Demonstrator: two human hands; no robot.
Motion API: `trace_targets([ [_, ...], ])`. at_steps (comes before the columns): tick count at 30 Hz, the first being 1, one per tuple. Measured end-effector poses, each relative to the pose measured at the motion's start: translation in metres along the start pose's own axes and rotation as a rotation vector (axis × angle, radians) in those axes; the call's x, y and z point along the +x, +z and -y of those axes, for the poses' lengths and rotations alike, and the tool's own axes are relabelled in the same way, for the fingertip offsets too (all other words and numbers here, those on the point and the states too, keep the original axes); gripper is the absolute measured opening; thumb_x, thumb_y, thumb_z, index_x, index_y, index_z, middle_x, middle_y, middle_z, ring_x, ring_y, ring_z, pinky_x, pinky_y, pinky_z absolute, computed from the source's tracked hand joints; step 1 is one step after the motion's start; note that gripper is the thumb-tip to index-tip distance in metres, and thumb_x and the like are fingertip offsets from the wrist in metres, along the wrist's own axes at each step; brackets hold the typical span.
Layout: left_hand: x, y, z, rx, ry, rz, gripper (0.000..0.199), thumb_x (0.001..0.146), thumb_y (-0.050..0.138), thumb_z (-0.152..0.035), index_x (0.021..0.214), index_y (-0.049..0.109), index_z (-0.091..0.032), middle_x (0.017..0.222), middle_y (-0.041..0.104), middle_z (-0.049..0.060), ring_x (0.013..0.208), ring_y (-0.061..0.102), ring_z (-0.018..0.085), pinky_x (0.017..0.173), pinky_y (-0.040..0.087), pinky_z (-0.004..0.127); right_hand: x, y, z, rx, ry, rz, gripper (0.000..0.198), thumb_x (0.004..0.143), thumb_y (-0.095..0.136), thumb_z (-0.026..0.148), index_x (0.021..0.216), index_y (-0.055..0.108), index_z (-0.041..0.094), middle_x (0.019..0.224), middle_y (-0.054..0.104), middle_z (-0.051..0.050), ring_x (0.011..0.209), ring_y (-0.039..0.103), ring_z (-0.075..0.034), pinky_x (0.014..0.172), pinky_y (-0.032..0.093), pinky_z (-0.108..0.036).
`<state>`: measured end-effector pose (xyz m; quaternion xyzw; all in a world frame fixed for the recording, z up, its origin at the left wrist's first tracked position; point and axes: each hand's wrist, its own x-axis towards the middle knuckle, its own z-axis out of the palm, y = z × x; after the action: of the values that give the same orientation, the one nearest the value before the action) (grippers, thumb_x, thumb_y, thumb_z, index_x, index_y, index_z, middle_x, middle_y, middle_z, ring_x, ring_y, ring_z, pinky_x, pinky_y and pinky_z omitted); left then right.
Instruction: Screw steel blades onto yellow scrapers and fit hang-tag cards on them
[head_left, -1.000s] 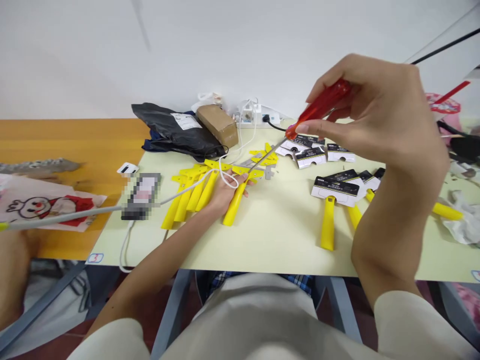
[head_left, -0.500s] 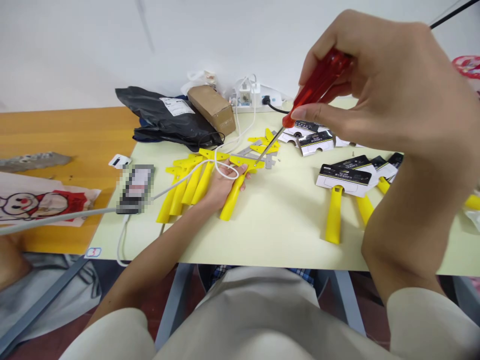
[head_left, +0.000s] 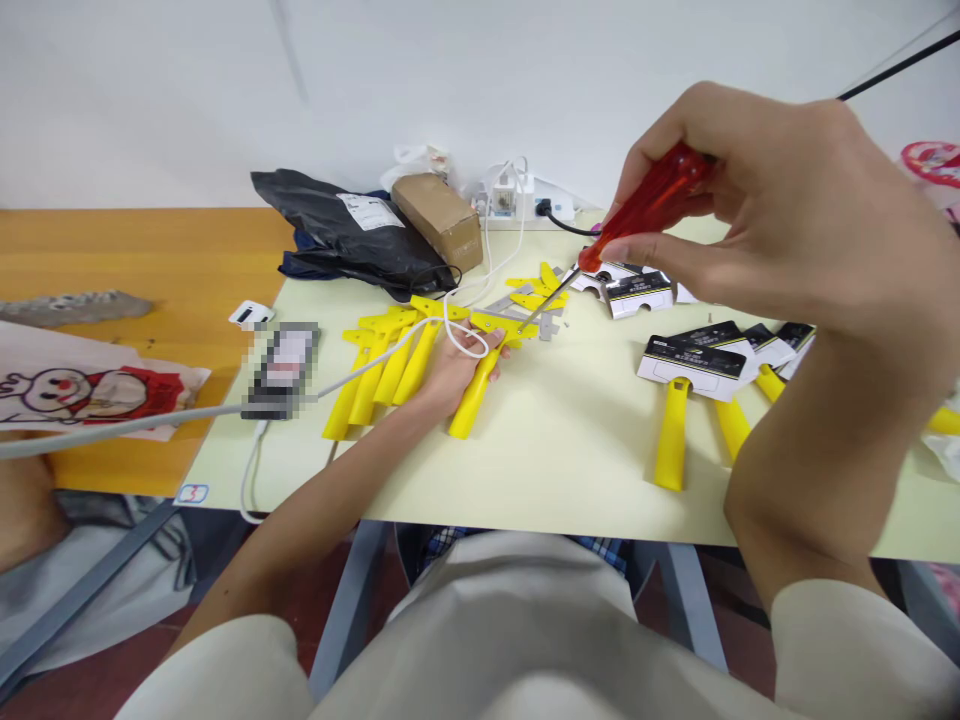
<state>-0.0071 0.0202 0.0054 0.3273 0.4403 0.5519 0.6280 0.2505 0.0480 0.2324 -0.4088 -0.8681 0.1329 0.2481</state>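
My right hand (head_left: 780, 210) is wrapped round the red handle of a screwdriver (head_left: 652, 205). Its shaft slants down to the left, with the tip at the head of a yellow scraper (head_left: 474, 390). That scraper is held by my left hand (head_left: 454, 370), thumb over the neck and fingers curled beneath. Left of it, several more yellow scrapers (head_left: 365, 385) lie in a row, partly behind my left hand. Beyond the held scraper are loose yellow plates (head_left: 536, 300) and grey metal blades (head_left: 549, 325). A white cable (head_left: 409, 325) loops above my left hand.
Yellow-handled scrapers with black-and-white cards (head_left: 690, 368) lie to the right; more cards (head_left: 637, 295) sit behind. A phone (head_left: 281, 370), a black parcel bag (head_left: 352, 230), a cardboard box (head_left: 442, 215) and a power strip (head_left: 555, 200) surround the work. Another person's arm (head_left: 26, 505) shows at left.
My right hand and the screwdriver handle sit lower in the picture, the tip still at the scraper's head. My left hand keeps its hold. The whole view has shifted slightly.
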Motion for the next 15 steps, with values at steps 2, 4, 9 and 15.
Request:
trace_targets([
  [2,0.0,-0.0002,0.0004,-0.013,0.006,0.004,0.053,0.074,0.1,-0.035,0.097,0.055,-0.022,0.096,0.071,0.002,0.073,0.071,0.013,0.043,0.045,0.022,0.0001,-0.0003,0.0018,-0.011,0.007,0.006,0.024,0.087,0.081,0.042,0.102,0.062,0.045,0.103,0.082,0.002,0.1,0.078,-0.036,0.091,0.059,-0.055],
  [4,0.0004,-0.0008,0.0013,-0.016,0.004,0.002,0.053,0.074,0.099,-0.036,0.097,0.054,-0.022,0.095,0.071,0.002,0.072,0.07,0.012,0.044,0.045,0.021,-0.0002,-0.0006,0.0034,-0.02,0.012,0.006,0.024,0.086,0.081,0.044,0.101,0.062,0.046,0.102,0.082,0.002,0.1,0.078,-0.036,0.092,0.059,-0.054],
  [9,0.0013,-0.0024,0.0031,-0.013,0.0,-0.01,0.055,0.075,0.1,-0.038,0.097,0.052,-0.023,0.089,0.07,0.001,0.072,0.071,0.013,0.044,0.044,0.021,-0.0027,-0.0016,0.0055,-0.042,-0.008,0.01,0.023,0.088,0.079,0.048,0.104,0.062,0.045,0.103,0.08,0.003,0.098,0.077,-0.036,0.091,0.058,-0.054],
  [15,0.001,-0.0019,0.0027,-0.031,0.012,-0.003,0.055,0.074,0.101,-0.037,0.097,0.053,-0.023,0.089,0.068,0.0,0.074,0.071,0.013,0.044,0.045,0.021,-0.0045,-0.0007,0.0042,-0.047,-0.042,0.015,0.023,0.092,0.08,0.045,0.107,0.063,0.041,0.103,0.08,0.003,0.096,0.078,-0.033,0.087,0.058,-0.053],
])
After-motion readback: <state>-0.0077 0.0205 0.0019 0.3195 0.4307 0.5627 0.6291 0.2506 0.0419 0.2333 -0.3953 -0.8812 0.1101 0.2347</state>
